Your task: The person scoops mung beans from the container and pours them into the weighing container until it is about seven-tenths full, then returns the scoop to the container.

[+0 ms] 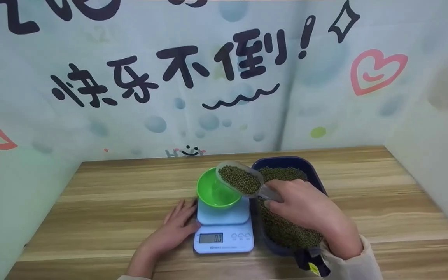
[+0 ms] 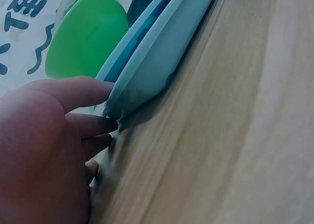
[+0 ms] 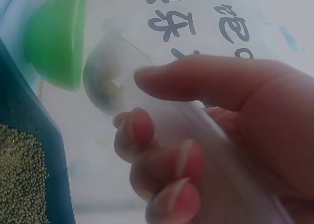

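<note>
A clear plastic scoop (image 1: 265, 190) full of green mung beans (image 1: 240, 180) is held by its handle in my right hand (image 1: 305, 204). The scoop's front end hangs over the right side of a green bowl (image 1: 212, 192), whose visible inside holds no beans. The bowl stands on a white digital kitchen scale (image 1: 224, 217) that reads 0.0. My left hand (image 1: 175, 225) lies at the scale's left edge, its thumb and fingertips touching the side in the left wrist view. In the right wrist view, thumb and curled fingers (image 3: 169, 170) wrap the scoop handle (image 3: 216, 150).
Right of the scale sits a dark blue tub (image 1: 292, 159) of mung beans (image 1: 286, 229), partly under my right forearm. A black strap with a yellow tag (image 1: 314, 268) shows by the right sleeve. Behind the wooden table (image 1: 123, 194) hangs a printed cloth backdrop (image 1: 169, 120).
</note>
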{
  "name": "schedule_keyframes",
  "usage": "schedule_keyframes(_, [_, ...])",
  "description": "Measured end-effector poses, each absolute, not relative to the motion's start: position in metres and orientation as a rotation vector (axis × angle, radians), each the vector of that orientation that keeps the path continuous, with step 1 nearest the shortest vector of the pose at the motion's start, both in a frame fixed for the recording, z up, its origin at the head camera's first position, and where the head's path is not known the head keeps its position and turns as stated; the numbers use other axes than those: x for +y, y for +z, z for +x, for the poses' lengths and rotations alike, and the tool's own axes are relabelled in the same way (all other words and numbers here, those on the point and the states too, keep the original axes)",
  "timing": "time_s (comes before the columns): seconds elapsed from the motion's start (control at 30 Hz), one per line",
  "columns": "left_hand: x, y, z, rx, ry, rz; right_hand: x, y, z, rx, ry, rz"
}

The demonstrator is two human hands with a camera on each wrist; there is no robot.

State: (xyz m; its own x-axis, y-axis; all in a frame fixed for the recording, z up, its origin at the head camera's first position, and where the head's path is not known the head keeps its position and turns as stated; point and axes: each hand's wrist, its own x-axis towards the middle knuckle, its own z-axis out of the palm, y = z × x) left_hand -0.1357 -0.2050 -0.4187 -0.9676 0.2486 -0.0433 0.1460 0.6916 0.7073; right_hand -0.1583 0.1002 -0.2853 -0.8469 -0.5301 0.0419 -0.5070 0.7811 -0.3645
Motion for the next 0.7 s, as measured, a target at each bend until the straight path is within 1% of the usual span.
schedule_keyframes(0.3, [-0.2052,-0.4176,-0.1355,2.736,1.155,0.279,0.0986,-0.2856,-0.1583,2.927,-0.526,-0.881])
schedule_keyframes(0.7, [-0.2041,-0.4185,-0.1352,2.788,1.121,0.293,0.0964,-0.2858,-0.1581,2.934,-0.538,-0.779])
